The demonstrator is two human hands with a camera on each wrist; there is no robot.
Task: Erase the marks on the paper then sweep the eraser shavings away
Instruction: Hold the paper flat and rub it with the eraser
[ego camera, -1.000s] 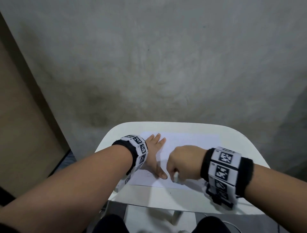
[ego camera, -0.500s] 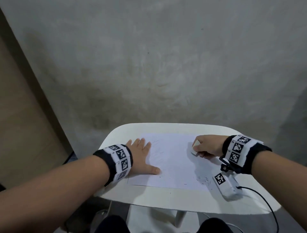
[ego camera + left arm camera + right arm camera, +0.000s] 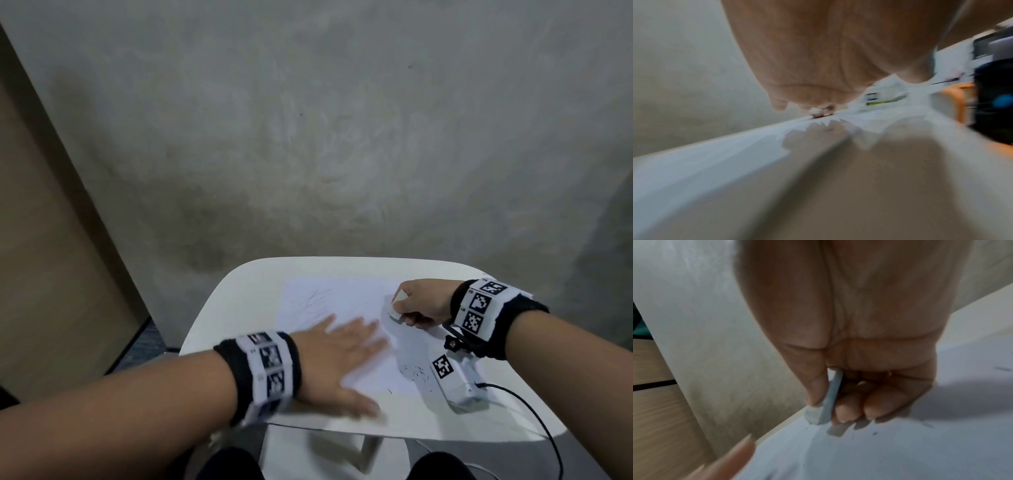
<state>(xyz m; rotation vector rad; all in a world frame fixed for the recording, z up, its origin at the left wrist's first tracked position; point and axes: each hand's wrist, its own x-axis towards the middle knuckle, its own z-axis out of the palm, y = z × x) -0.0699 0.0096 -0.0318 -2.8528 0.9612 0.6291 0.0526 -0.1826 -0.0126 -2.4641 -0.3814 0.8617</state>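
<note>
Left wrist view is smeared with motion blur; I can't read the objects at its right edge. In the head view my left hand is blurred and hides part of the paper. My right hand covers most of the eraser; only its end and one edge show. The shavings are too small to count. The cable runs off the bottom edge.

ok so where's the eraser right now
In the head view the eraser is pinched in the right hand, its tip down on the paper near the sheet's far right corner, just beyond the left hand.
</note>
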